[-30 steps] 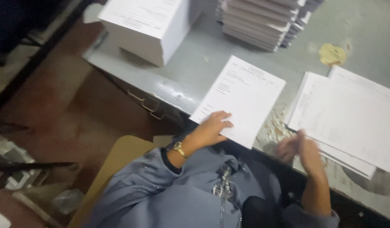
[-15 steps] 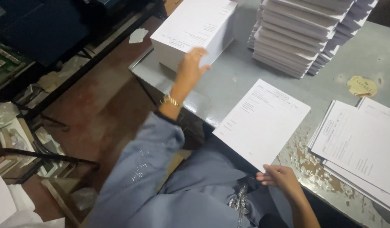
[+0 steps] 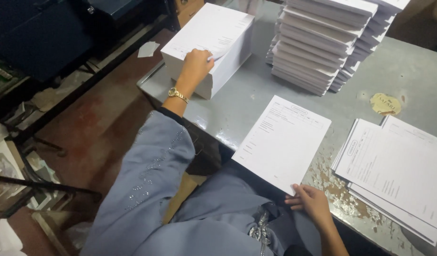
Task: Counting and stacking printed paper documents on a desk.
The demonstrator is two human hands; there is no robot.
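Head view shows the left hand [image 3: 197,60] curled on the top sheet of the thick white paper block [image 3: 210,42] at upper centre of the grey bench [image 3: 237,106], pinching its edge up. Lower down, the right hand [image 3: 313,203] rests flat, fingers loosely spread, on the near corner of the printed form stack [image 3: 282,141]. Judging by the finished-looking piles [image 3: 322,38] and loose forms [image 3: 393,170] at right, collating seems partway through, with most of the block left.
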